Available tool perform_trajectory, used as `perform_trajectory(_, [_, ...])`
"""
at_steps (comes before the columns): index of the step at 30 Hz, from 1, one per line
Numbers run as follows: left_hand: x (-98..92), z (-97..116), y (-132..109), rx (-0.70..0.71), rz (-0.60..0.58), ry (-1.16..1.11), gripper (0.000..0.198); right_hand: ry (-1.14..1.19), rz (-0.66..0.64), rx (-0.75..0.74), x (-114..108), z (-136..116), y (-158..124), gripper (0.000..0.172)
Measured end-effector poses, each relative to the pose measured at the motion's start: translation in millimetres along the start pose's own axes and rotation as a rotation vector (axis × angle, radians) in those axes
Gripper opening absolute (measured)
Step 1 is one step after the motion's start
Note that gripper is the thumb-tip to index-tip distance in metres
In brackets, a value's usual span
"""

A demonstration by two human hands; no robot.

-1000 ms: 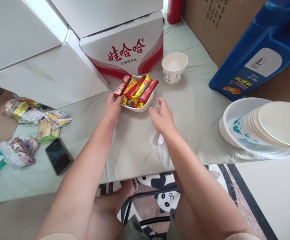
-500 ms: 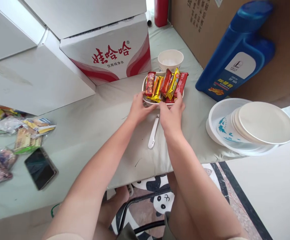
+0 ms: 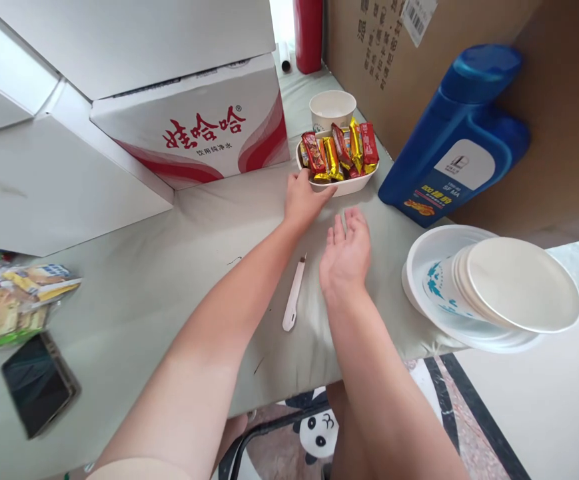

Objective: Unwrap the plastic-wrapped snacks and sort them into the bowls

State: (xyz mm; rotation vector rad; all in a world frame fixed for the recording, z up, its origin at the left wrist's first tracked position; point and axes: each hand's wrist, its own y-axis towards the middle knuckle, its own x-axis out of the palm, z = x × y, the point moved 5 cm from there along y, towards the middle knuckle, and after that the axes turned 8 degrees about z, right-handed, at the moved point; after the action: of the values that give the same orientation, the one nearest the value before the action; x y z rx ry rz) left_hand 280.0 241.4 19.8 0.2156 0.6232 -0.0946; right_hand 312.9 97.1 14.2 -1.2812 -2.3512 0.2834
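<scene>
A white oval bowl (image 3: 352, 187) full of red, yellow and orange wrapped snack bars (image 3: 340, 155) sits on the cloth-covered table. At its front left my left hand (image 3: 305, 203) grips the bowl, fingers by the left rim and thumb along the front wall. My right hand (image 3: 346, 250) is off the bowl, just in front of it, palm turned up, fingers stretched and holding nothing. Between my forearms lies a white utility knife (image 3: 294, 295), its tip pointing away from me. Right behind the bowl stands a paper cup (image 3: 332, 110).
White and red cartons (image 3: 204, 133) stack at the back left. A blue bottle (image 3: 449, 153) leans by a brown cardboard box (image 3: 394, 40). Stacked paper tubs (image 3: 524, 283) rest in a plastic basin (image 3: 412, 273) at right. A phone (image 3: 39, 383) and packaged snacks (image 3: 24, 300) lie left.
My right hand has let go of the bowl, drawn back and turned palm up. The bowl has moved back towards the paper cup with my left hand still on it. The view has shifted.
</scene>
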Motion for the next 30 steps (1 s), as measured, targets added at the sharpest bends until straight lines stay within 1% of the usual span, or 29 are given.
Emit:
perform_trajectory(2, [7.0,5,10,-0.011,-0.002,0.006,0.044,0.071,0.049,0.095,0,2,3,0.074])
perform_trajectory(4, [15.2,9,22,-0.028,-0.006,0.015,0.043,0.130,0.078,0.154,3,2,0,0.071])
perform_trajectory(6, [24.8,15,37,-0.046,-0.001,0.028,0.042,0.187,0.089,0.175,8,0,-5,0.066])
perform_trajectory(9, [39.0,21,59,-0.083,0.037,0.029,0.042,0.246,0.093,0.175,13,-3,-14,0.056])
perform_trajectory(11, [45.7,23,69,-0.111,0.051,-0.006,0.043,0.288,0.092,0.180,14,-6,-16,0.049])
perform_trajectory(13, [46.5,22,69,-0.112,0.052,-0.047,0.045,0.332,0.094,0.187,13,-8,-16,0.044])
perform_trajectory(14, [43.8,20,64,-0.093,0.051,-0.061,0.046,0.349,0.098,0.190,12,-8,-16,0.042])
perform_trajectory(16, [31.4,14,47,-0.029,0.047,-0.083,0.042,0.369,0.100,0.205,10,-9,-17,0.038])
perform_trajectory(18, [10.9,3,20,0.007,0.018,-0.102,0.033,0.368,0.094,0.236,11,-8,-21,0.035])
perform_trajectory(19, [-3.2,-5,4,0.000,0.012,-0.120,0.030,0.357,0.084,0.251,12,-6,-25,0.033])
perform_trajectory(21, [-38.5,-22,-31,-0.019,0.008,-0.146,0.026,0.308,0.050,0.268,14,-2,-36,0.031])
perform_trajectory(23, [-83.4,-38,-67,-0.026,0.038,-0.200,0.025,0.235,-0.006,0.246,17,6,-49,0.029])
perform_trajectory(24, [-109.2,-48,-86,-0.067,0.081,-0.236,0.024,0.193,-0.041,0.222,18,11,-56,0.028])
perform_trajectory(26, [-162.7,-69,-126,-0.191,0.190,-0.307,0.022,0.094,-0.127,0.168,21,24,-70,0.027])
perform_trajectory(28, [-213.2,-90,-167,-0.313,0.314,-0.370,0.019,-0.037,-0.257,0.119,29,43,-84,0.030])
perform_trajectory(30, [-254.4,-111,-206,-0.407,0.430,-0.414,0.014,-0.177,-0.384,0.042,38,61,-102,0.035])
